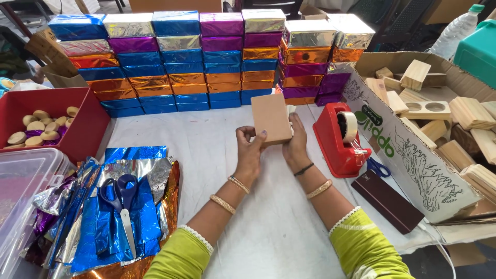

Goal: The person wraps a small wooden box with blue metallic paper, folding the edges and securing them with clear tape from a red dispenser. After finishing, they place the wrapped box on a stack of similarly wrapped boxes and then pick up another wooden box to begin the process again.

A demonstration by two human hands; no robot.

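A flat tan wooden block (pixel 270 118) is held upright above the white table (pixel 206 150), gripped from both sides. My left hand (pixel 250 150) pinches its lower left edge, and my right hand (pixel 295 142) holds its right edge from behind. Both wrists wear bangles; the sleeves are yellow-green. A red tape dispenser (pixel 338 139) stands just right of my right hand.
Foil-wrapped boxes (pixel 206 57) are stacked in a wall at the back. Loose foil sheets (pixel 129 206) with blue scissors (pixel 120 199) lie at the left. A red bin (pixel 77 134) holds wooden discs. A cardboard box (pixel 413 155) of wooden blocks sits right, beside a dark brown pad (pixel 387 201).
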